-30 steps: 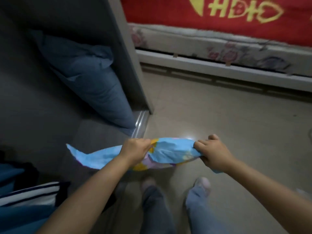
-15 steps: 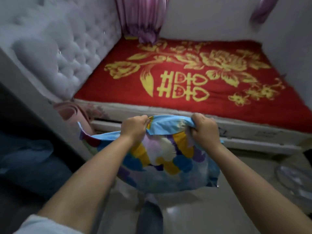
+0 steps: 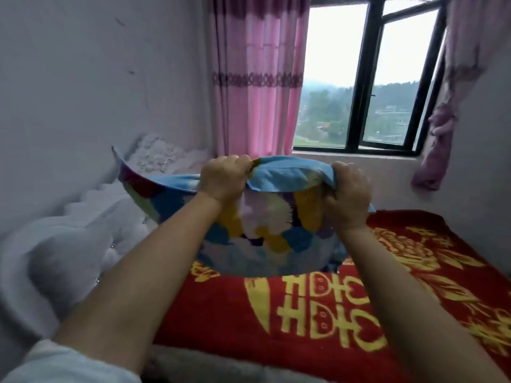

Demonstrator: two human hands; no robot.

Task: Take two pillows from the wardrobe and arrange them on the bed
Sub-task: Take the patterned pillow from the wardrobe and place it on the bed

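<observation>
Pillow held up over the bed between two hands

The left hand (image 3: 224, 176) and right hand (image 3: 349, 196) grip the top edge of the pillow (image 3: 265, 228), which hangs below them above the bed (image 3: 345, 322). The headboard (image 3: 83, 233) lies left of the left hand. Beyond both hands stands the window (image 3: 370, 78), a curtain (image 3: 257, 78) behind the left hand, another curtain (image 3: 442, 128) right of the right hand.
</observation>
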